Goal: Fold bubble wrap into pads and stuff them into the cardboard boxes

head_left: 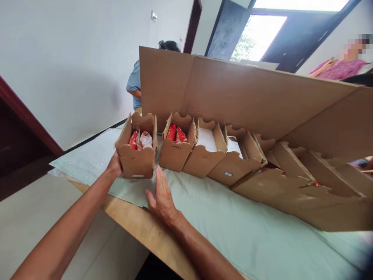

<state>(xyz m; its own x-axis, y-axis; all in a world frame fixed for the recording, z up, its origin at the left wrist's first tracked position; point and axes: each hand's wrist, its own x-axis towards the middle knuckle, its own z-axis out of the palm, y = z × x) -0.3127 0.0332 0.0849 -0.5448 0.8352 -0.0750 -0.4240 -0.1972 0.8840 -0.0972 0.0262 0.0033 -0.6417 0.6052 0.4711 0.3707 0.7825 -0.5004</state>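
A row of small open cardboard boxes stands on a table under a pale green cloth [204, 217]. My left hand [114, 166] rests against the left side of the leftmost box [136, 161], which holds red and clear packets [140, 140]. My right hand [161, 194] is stretched flat on the cloth, fingertips at that box's right front corner, holding nothing. The second box [174, 153] also holds red packets [176, 134]. The boxes further right [204, 159] show white contents or stand tilted.
A large flat cardboard sheet [247, 97] leans upright behind the row. Behind it stands a person in a blue shirt [134, 81]; another person in pink [340, 68] is at the far right. The wooden table edge [136, 221] runs near me, floor on the left.
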